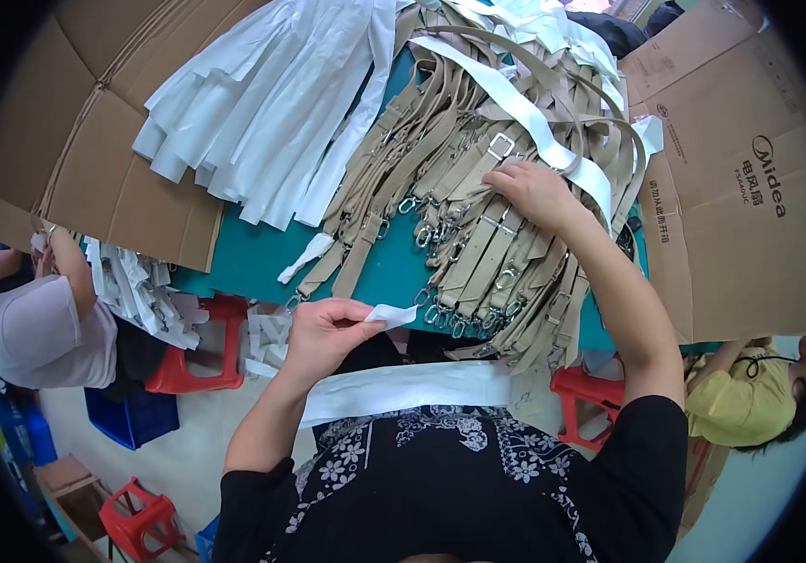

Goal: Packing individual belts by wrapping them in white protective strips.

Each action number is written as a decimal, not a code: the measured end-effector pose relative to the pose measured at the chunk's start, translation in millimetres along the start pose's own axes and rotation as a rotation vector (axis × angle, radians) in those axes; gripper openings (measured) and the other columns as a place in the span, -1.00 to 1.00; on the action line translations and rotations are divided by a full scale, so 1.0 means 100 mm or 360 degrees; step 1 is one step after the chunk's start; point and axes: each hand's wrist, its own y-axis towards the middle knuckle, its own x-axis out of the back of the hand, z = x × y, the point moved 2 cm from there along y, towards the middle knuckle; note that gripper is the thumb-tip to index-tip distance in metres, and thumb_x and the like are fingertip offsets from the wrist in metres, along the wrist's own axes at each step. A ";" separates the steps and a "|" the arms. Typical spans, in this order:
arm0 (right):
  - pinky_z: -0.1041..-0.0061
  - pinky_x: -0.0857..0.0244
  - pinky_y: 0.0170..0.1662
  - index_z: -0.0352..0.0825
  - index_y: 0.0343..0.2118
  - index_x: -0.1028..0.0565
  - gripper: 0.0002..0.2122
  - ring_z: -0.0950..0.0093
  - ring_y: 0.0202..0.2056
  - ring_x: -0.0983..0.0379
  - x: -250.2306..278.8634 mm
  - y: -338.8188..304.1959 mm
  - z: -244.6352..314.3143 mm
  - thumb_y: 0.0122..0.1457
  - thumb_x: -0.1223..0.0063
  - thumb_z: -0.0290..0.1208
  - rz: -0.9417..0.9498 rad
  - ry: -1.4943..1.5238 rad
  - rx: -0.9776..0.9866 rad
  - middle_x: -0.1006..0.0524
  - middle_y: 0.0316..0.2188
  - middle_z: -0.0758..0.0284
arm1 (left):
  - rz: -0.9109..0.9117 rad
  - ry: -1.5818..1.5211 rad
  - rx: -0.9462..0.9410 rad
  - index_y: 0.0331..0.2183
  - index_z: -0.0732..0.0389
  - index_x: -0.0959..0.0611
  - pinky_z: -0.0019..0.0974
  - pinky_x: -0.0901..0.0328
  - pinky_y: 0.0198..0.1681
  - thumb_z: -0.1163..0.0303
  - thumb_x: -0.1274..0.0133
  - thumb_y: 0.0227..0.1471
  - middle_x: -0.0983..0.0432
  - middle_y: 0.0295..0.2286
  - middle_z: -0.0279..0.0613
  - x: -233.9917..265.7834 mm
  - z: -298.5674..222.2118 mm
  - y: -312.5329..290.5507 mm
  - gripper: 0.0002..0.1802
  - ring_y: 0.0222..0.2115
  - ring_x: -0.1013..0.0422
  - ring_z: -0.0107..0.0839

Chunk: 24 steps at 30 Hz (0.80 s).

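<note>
On the green tabletop (257,267), beige flat straps with silver metal clips (484,265) lie under the right hand (532,193), grip unclear, probably bendy, clip-heavy, best held mid-band; left hand (323,330) pinches a thin white strip (393,315), likely light, creasable, edge-grip.

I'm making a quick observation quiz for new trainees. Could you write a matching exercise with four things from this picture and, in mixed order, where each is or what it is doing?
Column one
1. Left hand
2. Right hand
3. Blue bin
4. Long white strips

Column two
A. On the beige straps
B. Spread out left of the straps, over the green tabletop
C. Pinching a small white piece
D. Beside a red stool

Right pairs: 1-C, 2-A, 3-D, 4-B
</note>
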 end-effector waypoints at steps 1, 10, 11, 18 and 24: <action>0.41 -0.31 -0.27 -0.17 -0.19 -0.40 -0.79 0.39 -0.22 -0.41 0.05 -0.04 0.06 0.09 0.09 -0.32 0.0001 -0.0002 -0.0008 -0.48 -0.35 0.34 | 0.0008 -0.0001 -0.0001 -0.45 0.32 -0.66 -0.56 -0.30 -0.43 0.58 -0.19 -0.20 -0.55 -0.50 -0.24 -0.02 -0.02 0.00 -0.88 -0.51 -0.41 -0.62; 0.48 -0.21 -0.59 -0.09 -0.37 -0.42 -0.86 0.47 -0.69 -0.36 0.87 -0.23 1.26 0.01 -0.05 -0.25 -0.0030 0.0369 0.0241 -0.37 -0.72 0.48 | -0.0170 0.0125 -0.0030 -0.48 0.31 -0.66 -0.55 -0.33 -0.41 0.59 -0.20 -0.21 -0.55 -0.50 -0.22 0.00 -0.04 -0.06 -0.89 -0.50 -0.44 -0.58; 0.51 -0.19 -0.60 -0.09 -0.39 -0.41 -0.85 0.50 -0.69 -0.36 0.88 -0.25 1.27 0.00 -0.06 -0.22 -0.0070 0.0305 0.0295 -0.37 -0.72 0.49 | -0.0170 0.0150 -0.0044 -0.47 0.30 -0.67 -0.55 -0.33 -0.41 0.59 -0.20 -0.21 -0.55 -0.51 -0.22 -0.01 -0.05 -0.06 -0.89 -0.50 -0.44 -0.58; 0.51 -0.17 -0.62 -0.06 -0.40 -0.41 -0.86 0.51 -0.72 -0.32 0.80 -0.26 1.19 0.00 -0.05 -0.21 -0.0073 0.0282 0.0263 -0.32 -0.77 0.52 | -0.0119 0.0173 -0.0099 -0.48 0.29 -0.67 -0.55 -0.32 -0.45 0.57 -0.20 -0.21 -0.55 -0.52 -0.21 -0.02 -0.07 -0.09 -0.89 -0.52 -0.43 -0.60; 0.54 -0.16 -0.61 -0.02 -0.40 -0.38 -0.89 0.53 -0.71 -0.31 0.72 -0.27 1.19 0.03 0.02 -0.19 -0.0037 0.0117 0.0402 -0.27 -0.75 0.52 | -0.0043 0.0162 0.0017 -0.48 0.30 -0.67 -0.55 -0.31 -0.45 0.56 -0.20 -0.20 -0.54 -0.52 -0.21 -0.02 -0.04 -0.09 -0.90 -0.52 -0.42 -0.60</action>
